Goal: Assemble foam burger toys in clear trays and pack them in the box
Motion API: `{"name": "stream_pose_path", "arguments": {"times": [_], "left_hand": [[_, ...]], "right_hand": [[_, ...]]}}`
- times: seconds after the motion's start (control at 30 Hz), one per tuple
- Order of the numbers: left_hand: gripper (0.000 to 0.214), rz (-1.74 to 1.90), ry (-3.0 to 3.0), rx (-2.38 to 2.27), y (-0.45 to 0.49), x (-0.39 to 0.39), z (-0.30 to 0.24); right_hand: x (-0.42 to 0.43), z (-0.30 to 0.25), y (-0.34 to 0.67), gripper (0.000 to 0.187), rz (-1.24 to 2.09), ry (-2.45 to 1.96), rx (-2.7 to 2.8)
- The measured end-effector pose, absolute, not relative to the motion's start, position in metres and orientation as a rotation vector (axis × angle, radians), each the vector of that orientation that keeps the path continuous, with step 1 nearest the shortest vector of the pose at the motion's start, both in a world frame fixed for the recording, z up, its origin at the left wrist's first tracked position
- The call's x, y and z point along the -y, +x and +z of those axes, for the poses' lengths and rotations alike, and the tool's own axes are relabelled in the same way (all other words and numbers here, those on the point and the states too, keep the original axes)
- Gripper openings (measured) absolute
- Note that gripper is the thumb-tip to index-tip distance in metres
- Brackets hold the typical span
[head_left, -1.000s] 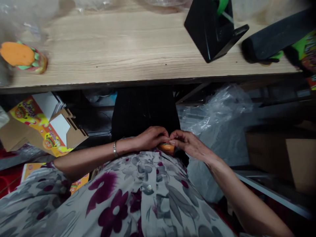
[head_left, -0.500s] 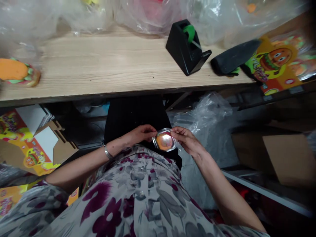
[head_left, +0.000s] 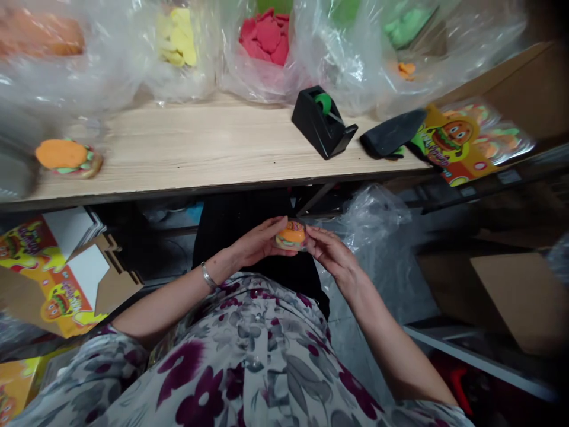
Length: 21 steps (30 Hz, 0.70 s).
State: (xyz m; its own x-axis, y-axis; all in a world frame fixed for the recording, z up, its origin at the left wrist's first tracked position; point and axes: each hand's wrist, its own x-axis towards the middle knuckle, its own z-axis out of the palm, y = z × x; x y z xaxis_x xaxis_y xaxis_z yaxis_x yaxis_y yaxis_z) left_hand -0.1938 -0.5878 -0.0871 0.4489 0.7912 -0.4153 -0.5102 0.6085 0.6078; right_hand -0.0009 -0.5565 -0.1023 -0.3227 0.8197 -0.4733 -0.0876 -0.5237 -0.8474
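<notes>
A small burger-shaped toy (head_left: 291, 235) with an orange top and a green layer sits between my hands, above my lap. My left hand (head_left: 262, 242) cups it from the left, and the fingertips of my right hand (head_left: 331, 252) press on its right side. A second burger-shaped toy (head_left: 69, 158) in clear wrap lies on the wooden table (head_left: 200, 142), far from both hands. The underside of the held toy is hidden by my fingers.
A black tape dispenser (head_left: 324, 121) with a green roll and a dark padded object (head_left: 393, 133) stand on the table. Clear bags of coloured pieces (head_left: 267, 44) line the back. Printed burger packaging cards (head_left: 57, 279) and plastic sheeting (head_left: 377, 219) lie below the table edge.
The toy has turned in my hands, from its flat, shiny, silver-rimmed face towards its layered side. The view has tilted up, bringing the bags of coloured pieces further into sight.
</notes>
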Motion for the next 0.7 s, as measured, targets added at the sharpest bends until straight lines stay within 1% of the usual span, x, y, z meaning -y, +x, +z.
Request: {"name": "stream_pose_path", "arguments": {"times": [0.07,0.13,0.2,0.27,0.37,0.47,0.5,0.57,0.63,0.7], "left_hand": [[0.036,0.812,0.42,-0.698,-0.193,0.584,-0.086],[0.035,0.791,0.363,-0.687,-0.193,0.58,-0.086],[0.037,0.772,0.3,-0.682,-0.194,0.576,-0.084],[0.039,0.765,0.255,-0.67,-0.194,0.573,-0.081],[0.037,0.762,0.205,-0.647,-0.193,0.57,-0.076],[0.036,0.754,0.189,-0.603,-0.19,0.568,-0.073],[0.039,0.746,0.198,-0.584,-0.189,0.568,-0.073],[0.051,0.713,0.247,-0.564,-0.191,0.568,-0.074],[0.064,0.682,0.325,-0.582,-0.195,0.568,-0.076],[0.07,0.692,0.386,-0.605,-0.2,0.57,-0.077]], "right_hand": [[0.558,-0.095,-0.003,0.028,1.898,-1.321,0.935],[0.561,-0.087,-0.003,0.03,1.777,-1.365,0.926],[0.567,-0.079,0.0,0.03,1.512,-1.372,1.061],[0.572,-0.071,0.004,0.03,1.184,-1.306,1.353],[0.577,-0.06,0.008,0.033,0.741,-1.11,1.923],[0.574,-0.057,0.008,0.034,0.387,-0.904,2.237],[0.572,-0.059,0.008,0.034,0.297,-0.862,2.271],[0.568,-0.063,0.01,0.036,0.165,-0.831,2.291],[0.565,-0.068,0.013,0.036,0.1,-0.837,2.281],[0.564,-0.073,0.017,0.034,0.081,-0.857,2.245]]}}
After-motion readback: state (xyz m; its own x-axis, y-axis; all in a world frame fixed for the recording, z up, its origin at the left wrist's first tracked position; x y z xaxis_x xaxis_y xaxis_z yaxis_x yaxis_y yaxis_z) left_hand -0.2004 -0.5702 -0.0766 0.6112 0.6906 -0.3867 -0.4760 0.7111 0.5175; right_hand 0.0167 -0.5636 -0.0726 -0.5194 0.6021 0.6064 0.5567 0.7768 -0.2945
